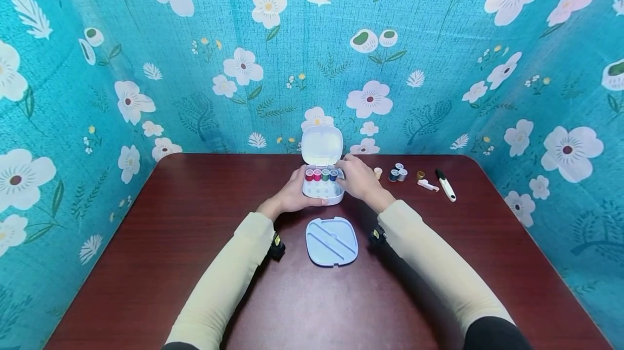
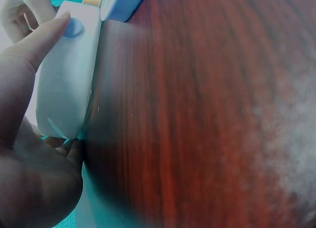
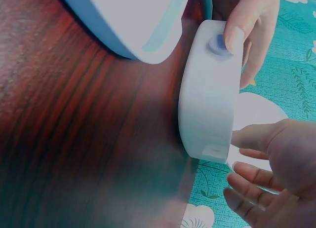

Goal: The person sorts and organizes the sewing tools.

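Note:
A white sewing box (image 1: 319,194) stands near the table's back edge, its lid (image 1: 322,145) raised. Across its inside runs a row of thread spools: a pink spool (image 1: 309,175), a red spool (image 1: 318,175), a green spool (image 1: 325,175) and a blue spool (image 1: 333,175). My left hand (image 1: 291,192) grips the box from the left, its thumb beside the blue front button (image 2: 73,28). At the right rim is my right hand (image 1: 361,177), thumb at the box edge by the blue spool. Its other fingers (image 3: 252,174) spread loosely outside the box.
A pale blue tray (image 1: 331,241) with slanted grooves lies in front of the box. Right of the right hand are a cream spool (image 1: 377,173), a dark spool (image 1: 394,175) beside paler ones, a small golden-brown piece (image 1: 420,175), a pinkish-white item (image 1: 428,185) and a black-and-white tool (image 1: 446,186).

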Demonstrator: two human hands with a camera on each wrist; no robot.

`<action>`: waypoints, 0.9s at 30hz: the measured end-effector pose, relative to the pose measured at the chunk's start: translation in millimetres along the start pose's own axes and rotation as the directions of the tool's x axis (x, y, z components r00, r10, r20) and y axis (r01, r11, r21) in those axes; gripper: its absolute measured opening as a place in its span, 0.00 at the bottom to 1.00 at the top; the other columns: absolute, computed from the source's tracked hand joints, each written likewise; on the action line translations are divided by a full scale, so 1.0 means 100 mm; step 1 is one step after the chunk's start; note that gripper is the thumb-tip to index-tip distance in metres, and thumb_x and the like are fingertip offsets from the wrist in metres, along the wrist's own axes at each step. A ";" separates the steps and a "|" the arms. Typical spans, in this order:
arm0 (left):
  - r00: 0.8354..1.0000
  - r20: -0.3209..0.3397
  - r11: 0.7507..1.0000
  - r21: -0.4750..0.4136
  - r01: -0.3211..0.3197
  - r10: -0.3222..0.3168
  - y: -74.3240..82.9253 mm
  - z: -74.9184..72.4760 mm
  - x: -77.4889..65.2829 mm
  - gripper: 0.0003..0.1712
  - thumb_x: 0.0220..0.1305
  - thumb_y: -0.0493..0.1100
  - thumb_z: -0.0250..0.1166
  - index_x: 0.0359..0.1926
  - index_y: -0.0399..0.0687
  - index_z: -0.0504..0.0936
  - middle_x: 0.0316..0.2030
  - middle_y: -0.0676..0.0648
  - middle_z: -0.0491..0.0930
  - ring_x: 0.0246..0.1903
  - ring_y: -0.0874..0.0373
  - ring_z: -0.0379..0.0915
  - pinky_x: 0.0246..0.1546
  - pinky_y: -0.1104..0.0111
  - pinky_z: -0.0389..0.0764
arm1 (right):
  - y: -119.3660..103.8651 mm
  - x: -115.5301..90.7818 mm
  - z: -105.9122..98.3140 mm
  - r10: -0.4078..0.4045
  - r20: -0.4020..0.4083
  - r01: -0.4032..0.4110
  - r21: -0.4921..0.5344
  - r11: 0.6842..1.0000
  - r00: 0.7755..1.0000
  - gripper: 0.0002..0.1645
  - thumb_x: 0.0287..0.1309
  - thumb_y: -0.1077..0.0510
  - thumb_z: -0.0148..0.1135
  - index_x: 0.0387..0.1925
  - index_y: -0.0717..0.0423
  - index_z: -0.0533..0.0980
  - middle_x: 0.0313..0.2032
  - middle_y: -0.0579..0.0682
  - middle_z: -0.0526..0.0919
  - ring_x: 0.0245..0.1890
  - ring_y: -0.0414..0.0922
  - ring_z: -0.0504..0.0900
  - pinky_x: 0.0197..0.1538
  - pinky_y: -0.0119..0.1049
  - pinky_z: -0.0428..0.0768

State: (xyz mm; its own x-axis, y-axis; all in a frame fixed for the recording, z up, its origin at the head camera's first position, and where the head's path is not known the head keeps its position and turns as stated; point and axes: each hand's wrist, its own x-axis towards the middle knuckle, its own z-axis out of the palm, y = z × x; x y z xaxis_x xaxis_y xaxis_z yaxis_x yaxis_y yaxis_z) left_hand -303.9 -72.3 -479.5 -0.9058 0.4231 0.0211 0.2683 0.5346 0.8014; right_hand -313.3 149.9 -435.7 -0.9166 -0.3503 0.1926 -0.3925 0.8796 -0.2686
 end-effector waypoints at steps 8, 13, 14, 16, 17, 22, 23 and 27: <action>1.000 -0.006 1.000 0.002 0.012 -0.012 0.02 0.00 -0.02 0.71 0.48 0.58 0.82 0.80 0.48 0.45 0.72 0.40 0.55 0.68 0.46 0.58 0.70 0.53 0.64 | 0.05 -0.12 -0.01 -0.015 -0.003 0.015 0.021 1.000 1.000 0.17 0.60 0.61 0.71 0.51 0.60 0.84 0.45 0.55 0.82 0.41 0.50 0.81 0.46 0.47 0.79; 1.000 -0.006 1.000 0.010 0.014 -0.014 0.02 0.01 -0.02 0.70 0.49 0.57 0.82 0.80 0.47 0.45 0.72 0.40 0.55 0.68 0.46 0.58 0.70 0.53 0.63 | 0.07 -0.19 -0.02 -0.045 -0.028 0.046 0.037 0.998 0.999 0.16 0.60 0.61 0.71 0.50 0.61 0.85 0.45 0.57 0.82 0.41 0.50 0.81 0.46 0.46 0.82; 1.000 -0.006 1.000 0.010 0.014 -0.014 0.02 0.01 -0.02 0.70 0.49 0.57 0.82 0.80 0.47 0.45 0.72 0.40 0.55 0.68 0.46 0.58 0.70 0.53 0.63 | 0.07 -0.21 -0.03 -0.045 -0.031 0.046 0.041 0.998 0.999 0.16 0.60 0.62 0.71 0.50 0.61 0.85 0.45 0.57 0.83 0.42 0.50 0.81 0.46 0.46 0.82; 1.000 -0.005 1.000 0.011 0.012 -0.012 0.03 0.01 -0.02 0.70 0.49 0.56 0.82 0.80 0.46 0.45 0.72 0.40 0.55 0.68 0.46 0.58 0.70 0.53 0.63 | 0.07 -0.24 -0.05 -0.044 -0.032 0.046 0.052 0.998 0.998 0.16 0.61 0.62 0.70 0.50 0.61 0.85 0.45 0.58 0.83 0.41 0.50 0.82 0.47 0.47 0.83; 1.000 -0.006 1.000 0.011 0.010 -0.010 0.03 0.00 -0.02 0.70 0.49 0.57 0.82 0.80 0.46 0.45 0.72 0.40 0.55 0.68 0.46 0.58 0.70 0.53 0.63 | 0.07 -0.25 -0.06 -0.043 -0.033 0.044 0.058 0.997 0.999 0.16 0.61 0.62 0.70 0.50 0.61 0.84 0.45 0.58 0.83 0.41 0.50 0.82 0.47 0.47 0.83; 1.000 -0.014 1.000 0.011 0.007 -0.007 0.03 0.00 -0.02 0.71 0.48 0.57 0.83 0.80 0.47 0.45 0.72 0.41 0.55 0.68 0.47 0.58 0.70 0.52 0.63 | 0.10 -0.30 -0.09 -0.057 -0.052 0.061 0.075 0.995 0.997 0.16 0.60 0.62 0.72 0.49 0.62 0.85 0.43 0.57 0.82 0.41 0.50 0.82 0.48 0.47 0.82; 1.000 -0.015 1.000 0.012 0.011 -0.011 0.03 0.00 -0.02 0.71 0.47 0.58 0.83 0.80 0.47 0.46 0.72 0.41 0.55 0.68 0.47 0.58 0.70 0.52 0.63 | 0.11 -0.31 -0.09 -0.062 -0.056 0.066 0.074 0.995 0.997 0.16 0.60 0.62 0.72 0.49 0.62 0.85 0.43 0.56 0.82 0.41 0.50 0.82 0.48 0.47 0.82; 0.999 -0.009 0.999 0.015 0.031 -0.031 0.02 0.00 -0.02 0.71 0.47 0.60 0.82 0.81 0.49 0.45 0.72 0.42 0.54 0.67 0.48 0.58 0.70 0.53 0.64 | 0.16 -0.37 -0.09 -0.079 -0.057 0.083 0.064 0.994 0.995 0.15 0.59 0.61 0.73 0.47 0.61 0.85 0.42 0.56 0.82 0.40 0.50 0.82 0.46 0.47 0.82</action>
State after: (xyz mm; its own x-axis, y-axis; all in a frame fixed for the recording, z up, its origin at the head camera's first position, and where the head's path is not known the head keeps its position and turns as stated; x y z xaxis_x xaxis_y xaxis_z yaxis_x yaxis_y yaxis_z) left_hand -301.3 -72.2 -477.4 -0.9167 0.3995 0.0020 0.2452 0.5585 0.7924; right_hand -285.0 180.2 -439.0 -0.8769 -0.3999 0.2666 -0.4711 0.8251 -0.3118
